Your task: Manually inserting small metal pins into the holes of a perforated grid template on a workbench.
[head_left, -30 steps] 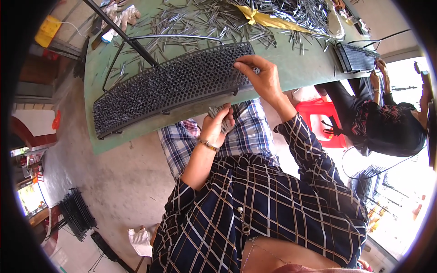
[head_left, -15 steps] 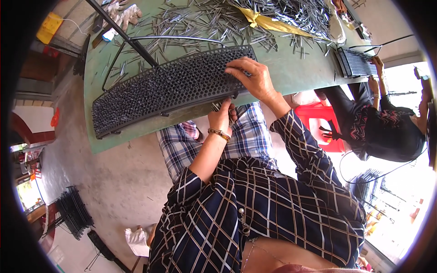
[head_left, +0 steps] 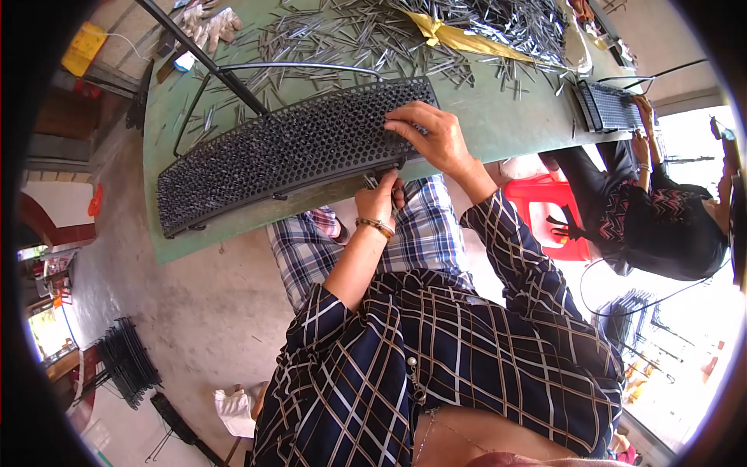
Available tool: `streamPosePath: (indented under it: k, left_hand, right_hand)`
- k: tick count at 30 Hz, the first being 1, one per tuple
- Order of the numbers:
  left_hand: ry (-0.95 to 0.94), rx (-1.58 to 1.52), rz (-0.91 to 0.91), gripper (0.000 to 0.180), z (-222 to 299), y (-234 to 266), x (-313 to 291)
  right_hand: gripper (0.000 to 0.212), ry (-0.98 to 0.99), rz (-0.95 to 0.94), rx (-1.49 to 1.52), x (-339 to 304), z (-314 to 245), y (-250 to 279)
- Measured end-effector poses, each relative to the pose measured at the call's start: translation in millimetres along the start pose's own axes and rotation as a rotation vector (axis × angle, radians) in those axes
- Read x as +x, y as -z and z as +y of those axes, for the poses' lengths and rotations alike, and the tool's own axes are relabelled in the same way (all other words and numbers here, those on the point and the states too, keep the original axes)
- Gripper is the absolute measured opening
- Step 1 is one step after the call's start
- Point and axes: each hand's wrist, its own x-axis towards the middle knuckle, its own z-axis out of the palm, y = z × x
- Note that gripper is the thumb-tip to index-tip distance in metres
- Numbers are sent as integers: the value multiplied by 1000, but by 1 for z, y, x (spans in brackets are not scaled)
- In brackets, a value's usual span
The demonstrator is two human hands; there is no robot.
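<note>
A long, curved black panel (head_left: 311, 144) full of small round holes lies along the near edge of the green table. Thin dark pins fill many holes at its left, while the right part shows bare holes. Over that right part, my right hand (head_left: 438, 140) is closed in a pinch; whatever sits between its fingertips is too small to make out. Below the panel's near edge, my left hand (head_left: 379, 201) is closed round a small bundle of thin metal pins (head_left: 370, 182), its fingers partly hidden.
Many loose metal pins (head_left: 342, 39) lie across the green table (head_left: 513, 121), heaped at the back beside a yellow strip (head_left: 467, 43). Black bars (head_left: 226, 74) rise behind the panel. At the right, a co-worker handles a similar panel (head_left: 615, 107) near a red stool (head_left: 545, 206).
My right hand stays over nearly the same spot, its fingertips shifted slightly. My left hand and the panel barely differ. The co-worker's hands have moved a little.
</note>
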Motion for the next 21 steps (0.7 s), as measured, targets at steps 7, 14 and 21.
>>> streamPosePath:
  k: [7,14,21]
  left_hand:
    - [89,-89,-32,15,-1,3,16]
    - [37,-71,32,14,3,-6,10]
    - [34,-8,85,12,1,-11,10]
  right_hand:
    - [16,26,-11,28,-1,4,-2]
    - [17,116,-47,-143,-11,13,-6]
    - [15,197,51,-242,-11,10,-12]
